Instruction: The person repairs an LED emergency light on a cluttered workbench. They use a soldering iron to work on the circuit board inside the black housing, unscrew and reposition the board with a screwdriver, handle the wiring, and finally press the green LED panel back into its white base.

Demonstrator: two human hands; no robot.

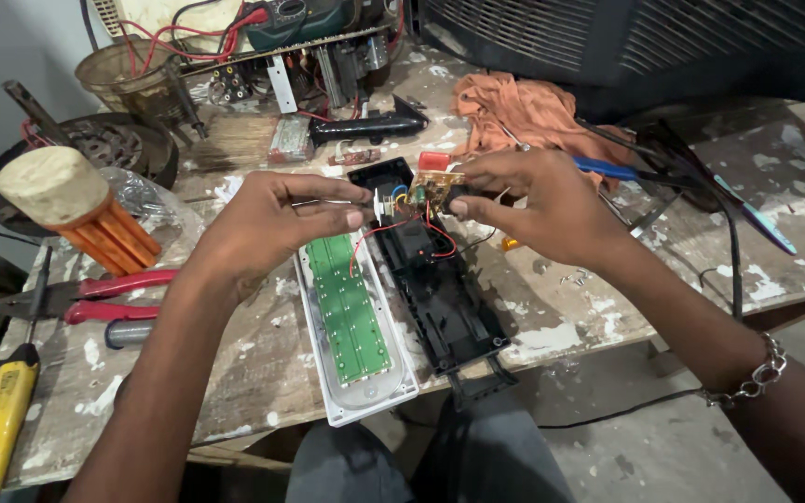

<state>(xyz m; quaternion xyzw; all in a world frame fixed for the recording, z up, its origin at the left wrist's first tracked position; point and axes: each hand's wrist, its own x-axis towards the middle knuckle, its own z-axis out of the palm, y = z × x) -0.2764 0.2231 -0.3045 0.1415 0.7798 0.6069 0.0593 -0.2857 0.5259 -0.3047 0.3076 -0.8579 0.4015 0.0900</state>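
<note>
An opened black plastic casing [440, 289] lies on the workbench, beside its white front half [365, 396] that carries a green board of small lights [347, 303]. Red, blue and black wires run from the casing to a small brown circuit board [435, 188] lifted above its far end. My right hand [533, 200] pinches that board from the right. My left hand [272, 219] pinches a small white part [382, 205] at the board's left side, with a thin metal lead between its fingers.
Red-handled pliers [109, 296] and a yellow-handled screwdriver [2, 414] lie at the left. An orange cloth [524, 107], blue-handled tools [607, 169], a black part [370, 126] and an open chassis with wires [281, 56] sit behind. The bench edge is near my lap.
</note>
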